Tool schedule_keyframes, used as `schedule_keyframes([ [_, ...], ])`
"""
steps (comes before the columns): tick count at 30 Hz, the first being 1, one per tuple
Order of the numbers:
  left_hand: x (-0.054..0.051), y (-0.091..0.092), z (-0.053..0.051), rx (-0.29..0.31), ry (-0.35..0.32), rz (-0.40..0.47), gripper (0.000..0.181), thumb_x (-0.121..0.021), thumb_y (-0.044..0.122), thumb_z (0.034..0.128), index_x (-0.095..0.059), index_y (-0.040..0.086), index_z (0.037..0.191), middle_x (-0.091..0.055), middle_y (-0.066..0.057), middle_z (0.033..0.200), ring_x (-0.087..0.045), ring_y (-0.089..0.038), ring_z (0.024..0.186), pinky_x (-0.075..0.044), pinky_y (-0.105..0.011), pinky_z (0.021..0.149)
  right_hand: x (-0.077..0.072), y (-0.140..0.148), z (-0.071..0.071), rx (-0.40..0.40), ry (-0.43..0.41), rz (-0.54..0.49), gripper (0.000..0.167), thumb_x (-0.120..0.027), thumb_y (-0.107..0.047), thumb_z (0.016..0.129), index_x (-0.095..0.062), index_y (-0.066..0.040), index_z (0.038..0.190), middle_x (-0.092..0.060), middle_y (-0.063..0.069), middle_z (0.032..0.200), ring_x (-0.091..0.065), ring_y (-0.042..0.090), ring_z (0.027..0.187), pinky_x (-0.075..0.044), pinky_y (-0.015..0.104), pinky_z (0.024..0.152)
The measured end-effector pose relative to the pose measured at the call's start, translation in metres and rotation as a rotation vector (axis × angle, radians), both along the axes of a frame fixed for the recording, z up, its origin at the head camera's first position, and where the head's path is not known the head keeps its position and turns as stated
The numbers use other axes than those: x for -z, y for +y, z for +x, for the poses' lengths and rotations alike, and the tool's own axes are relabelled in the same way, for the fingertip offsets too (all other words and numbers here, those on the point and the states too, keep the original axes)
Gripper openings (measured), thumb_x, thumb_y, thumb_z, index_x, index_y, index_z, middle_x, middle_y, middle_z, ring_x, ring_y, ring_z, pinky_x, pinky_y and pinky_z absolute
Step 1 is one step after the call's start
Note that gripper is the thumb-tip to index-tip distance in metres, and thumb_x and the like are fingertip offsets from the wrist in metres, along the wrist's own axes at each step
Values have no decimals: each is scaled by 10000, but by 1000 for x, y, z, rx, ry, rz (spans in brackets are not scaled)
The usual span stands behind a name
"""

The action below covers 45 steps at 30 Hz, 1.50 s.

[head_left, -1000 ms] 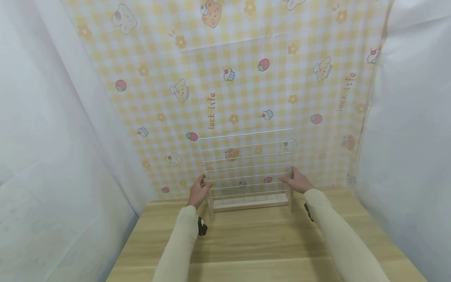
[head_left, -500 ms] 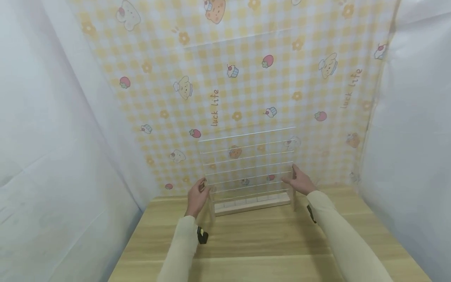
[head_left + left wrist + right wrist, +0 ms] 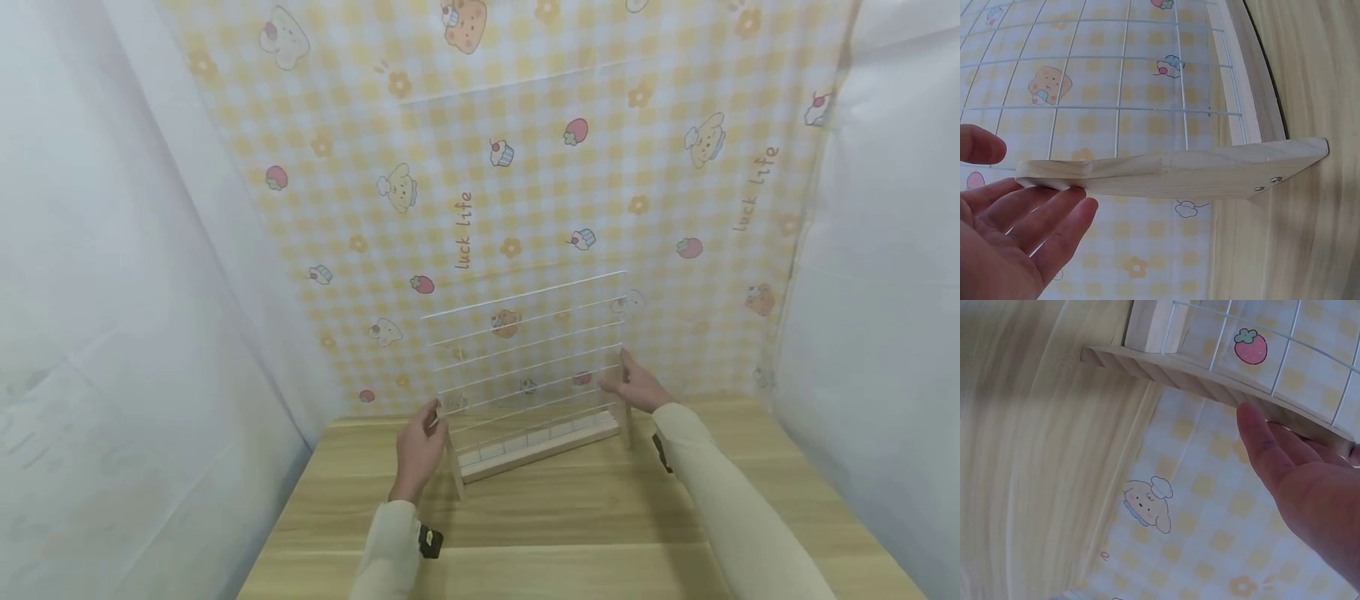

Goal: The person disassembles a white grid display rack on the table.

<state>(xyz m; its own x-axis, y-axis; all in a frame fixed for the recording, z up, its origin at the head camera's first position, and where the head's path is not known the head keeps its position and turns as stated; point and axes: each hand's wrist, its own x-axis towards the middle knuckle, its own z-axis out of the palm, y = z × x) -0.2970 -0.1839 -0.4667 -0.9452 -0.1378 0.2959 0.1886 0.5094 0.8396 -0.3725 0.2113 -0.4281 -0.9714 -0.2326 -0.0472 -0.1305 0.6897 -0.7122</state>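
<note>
A rack with a white wire grid, a wooden bottom bar [image 3: 540, 452] and wooden side panels stands on the wood-grain table, its left end nearer the person. At its left side panel [image 3: 1179, 175], the left hand [image 3: 420, 452] [image 3: 1016, 237] has its fingers against the outer face and its thumb on the grid side. The right hand [image 3: 639, 386] [image 3: 1310, 469] grips the right side panel [image 3: 1210, 387], fingers along the outside; in the head view its thumb reaches the inner side. Two screws show low on the left panel.
Behind the rack hangs a yellow checked cloth [image 3: 525, 192] with cartoon prints. White sheets [image 3: 150, 333] close off the left and right sides. The wood-grain tabletop [image 3: 562, 517] extends in front of the rack.
The rack's left end has swung toward the person together with the left hand, so it stands at an angle. Its right end and the right hand have hardly moved.
</note>
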Motion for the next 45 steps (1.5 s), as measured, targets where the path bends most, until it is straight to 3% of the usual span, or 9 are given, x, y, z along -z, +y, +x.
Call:
schedule_keyframes([
  [11, 4, 10, 30, -19, 79, -52, 444, -575, 161, 1009, -521, 9, 1423, -597, -258, 1372, -691, -384, 1143, -626, -372, 833, -3, -7, 1, -19, -5, -32, 1021, -522, -477, 1015, 196, 8, 1556, 100, 317, 1638, -73, 569, 1495, -138, 680, 1220],
  [19, 5, 18, 50, -37, 164, -110, 372, -596, 94, 975, -599, -30, 1325, -673, -291, 1230, -727, -414, 1030, -641, -324, 726, -2, -12, 2, -16, -61, -14, 1090, -462, -621, 992, 292, -51, 1533, 58, 338, 1635, -127, 591, 1479, -179, 697, 1206],
  [29, 1, 23, 61, -52, 183, -131, 380, -596, 74, 956, -606, -18, 1325, -703, -279, 1175, -750, -379, 980, -639, -283, 688, 2, -17, -3, -37, -45, -80, 1103, -471, -580, 1007, 348, -25, 1496, 217, 300, 1626, 59, 556, 1508, -55, 695, 1225],
  [31, 1, 21, 62, -52, 168, -140, 383, -590, 73, 958, -604, -8, 1333, -699, -267, 1201, -747, -377, 995, -641, -291, 700, 2, -21, -3, -23, -17, -51, 1082, -478, -531, 1017, 320, 16, 1501, 146, 340, 1626, -8, 572, 1501, -103, 686, 1228],
  [33, 1, 18, 61, -49, 149, -135, 375, -588, 67, 958, -611, 9, 1328, -687, -250, 1246, -731, -389, 1040, -647, -327, 735, 2, -26, -4, 11, 36, 11, 1031, -480, -471, 1018, 232, 82, 1519, -77, 414, 1600, -237, 583, 1456, -271, 659, 1198],
  [37, 1, 11, 57, -39, 111, -101, 353, -601, 90, 970, -613, 45, 1320, -641, -197, 1355, -636, -422, 1218, -617, -467, 892, -4, -38, -4, 149, 171, 84, 852, -510, -383, 993, -126, 172, 1514, -394, 446, 1447, -476, 579, 1288, -451, 637, 1072],
  [41, 4, 7, 49, 16, 78, -59, 435, -591, 166, 1002, -524, 32, 1410, -544, -195, 1473, -520, -429, 1360, -534, -555, 1025, -15, -53, 3, 248, 292, -6, 707, -554, -357, 985, -343, 106, 1475, -430, 371, 1456, -434, 532, 1332, -425, 648, 1091],
  [45, 6, 5, 40, 64, 60, -19, 513, -567, 201, 1021, -434, -3, 1472, -491, -248, 1499, -479, -460, 1386, -491, -567, 1076, -21, -69, 11, 197, 395, -128, 681, -600, -326, 988, -339, 21, 1512, -412, 292, 1498, -456, 473, 1334, -461, 604, 1075],
])
